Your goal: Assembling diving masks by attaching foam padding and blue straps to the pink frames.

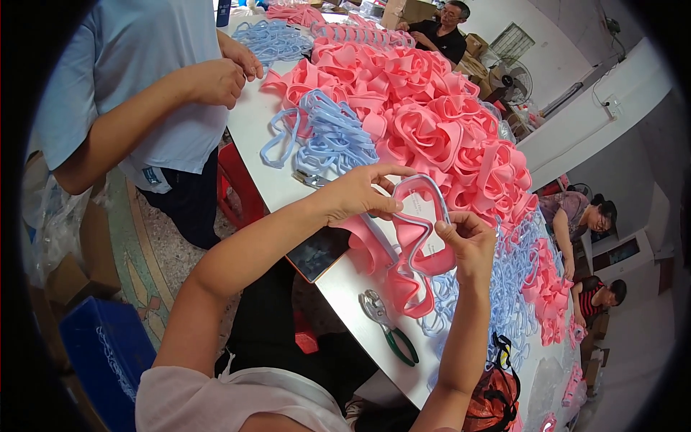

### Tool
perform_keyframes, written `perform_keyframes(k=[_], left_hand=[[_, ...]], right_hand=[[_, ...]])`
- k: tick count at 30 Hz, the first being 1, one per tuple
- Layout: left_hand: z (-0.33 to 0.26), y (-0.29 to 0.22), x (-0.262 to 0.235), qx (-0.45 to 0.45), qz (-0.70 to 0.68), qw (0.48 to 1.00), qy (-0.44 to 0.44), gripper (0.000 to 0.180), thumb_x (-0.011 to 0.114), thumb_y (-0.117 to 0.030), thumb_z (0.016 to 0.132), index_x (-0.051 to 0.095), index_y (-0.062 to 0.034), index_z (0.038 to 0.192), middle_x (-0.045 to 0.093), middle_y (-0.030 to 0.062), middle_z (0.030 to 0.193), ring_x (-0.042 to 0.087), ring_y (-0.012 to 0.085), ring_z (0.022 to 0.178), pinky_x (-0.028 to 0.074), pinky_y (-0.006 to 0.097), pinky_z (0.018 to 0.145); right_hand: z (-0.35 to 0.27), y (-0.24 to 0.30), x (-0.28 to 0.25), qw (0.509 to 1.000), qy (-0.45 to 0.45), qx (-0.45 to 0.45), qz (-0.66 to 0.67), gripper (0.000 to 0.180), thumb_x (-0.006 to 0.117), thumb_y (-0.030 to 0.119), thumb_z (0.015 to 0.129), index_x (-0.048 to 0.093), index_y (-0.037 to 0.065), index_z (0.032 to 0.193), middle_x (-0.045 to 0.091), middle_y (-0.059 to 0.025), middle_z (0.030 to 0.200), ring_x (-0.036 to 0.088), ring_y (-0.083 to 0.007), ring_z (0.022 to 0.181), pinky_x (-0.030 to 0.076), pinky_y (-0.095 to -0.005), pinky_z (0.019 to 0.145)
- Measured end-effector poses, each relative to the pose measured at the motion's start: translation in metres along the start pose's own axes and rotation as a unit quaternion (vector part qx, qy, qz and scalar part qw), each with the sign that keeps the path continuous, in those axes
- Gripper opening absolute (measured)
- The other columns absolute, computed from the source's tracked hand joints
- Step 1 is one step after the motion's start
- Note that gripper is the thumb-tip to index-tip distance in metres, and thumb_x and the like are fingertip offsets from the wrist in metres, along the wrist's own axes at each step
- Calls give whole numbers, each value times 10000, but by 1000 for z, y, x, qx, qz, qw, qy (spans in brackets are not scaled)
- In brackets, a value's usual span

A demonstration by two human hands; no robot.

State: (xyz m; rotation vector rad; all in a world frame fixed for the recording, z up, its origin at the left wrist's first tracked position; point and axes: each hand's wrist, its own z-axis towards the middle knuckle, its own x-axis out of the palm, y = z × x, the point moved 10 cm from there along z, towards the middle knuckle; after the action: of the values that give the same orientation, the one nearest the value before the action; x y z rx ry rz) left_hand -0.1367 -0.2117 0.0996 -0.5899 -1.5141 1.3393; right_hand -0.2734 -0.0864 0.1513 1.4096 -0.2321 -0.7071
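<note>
My left hand [360, 193] and my right hand [466, 241] together hold a pink soft goggle-shaped piece [419, 229] with a pale blue rim fitted around it, just above the white table [345, 281]. The left fingers pinch its top left edge, and the right fingers grip its right side. A pink flap of the piece hangs down toward the table. Right behind it lies a big heap of pink soft pieces [432, 122]. A pile of pale blue frames [327, 137] lies to the left of my left hand.
Green-handled pliers [389, 327] lie near the table's front edge. More blue frames [511, 288] lie on the right. A person in a light blue shirt [151, 86] stands at the table's left side. Other people sit farther off. A blue crate [101, 353] stands on the floor.
</note>
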Motion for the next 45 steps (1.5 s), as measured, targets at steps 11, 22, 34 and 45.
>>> perform_keyframes(k=[11,22,34,45], left_hand=[[9,-2,6,-9,75,997,27,689,709,50,773,457,-109,1394,552,42,847,638,143,789,593,287,639],[10,-14,-5,24,99,995,-19,638,735,24,756,489,-54,1340,607,43,863,663,150,791,578,274,634],[-5,-11,8,27,13,999,30,531,662,-255,904,481,-83,1373,569,33,893,609,114,861,526,283,740],[-3,30,28,-47,-349,933,79,361,622,-300,924,543,-98,1212,642,59,968,614,180,955,498,388,904]], right_hand=[[-2,1,1,1000,16,-1,-22,216,819,60,724,667,-14,859,609,3,725,536,-65,651,429,-195,611],[7,14,0,994,31,-62,-84,279,765,141,800,665,17,1028,572,27,789,485,-58,674,396,-199,624],[-2,20,1,998,58,-2,-17,195,791,67,770,658,-15,887,615,7,734,546,-60,669,435,-192,639],[-2,17,3,998,59,22,-17,208,802,78,759,660,-14,880,609,11,727,535,-58,655,427,-191,623]])
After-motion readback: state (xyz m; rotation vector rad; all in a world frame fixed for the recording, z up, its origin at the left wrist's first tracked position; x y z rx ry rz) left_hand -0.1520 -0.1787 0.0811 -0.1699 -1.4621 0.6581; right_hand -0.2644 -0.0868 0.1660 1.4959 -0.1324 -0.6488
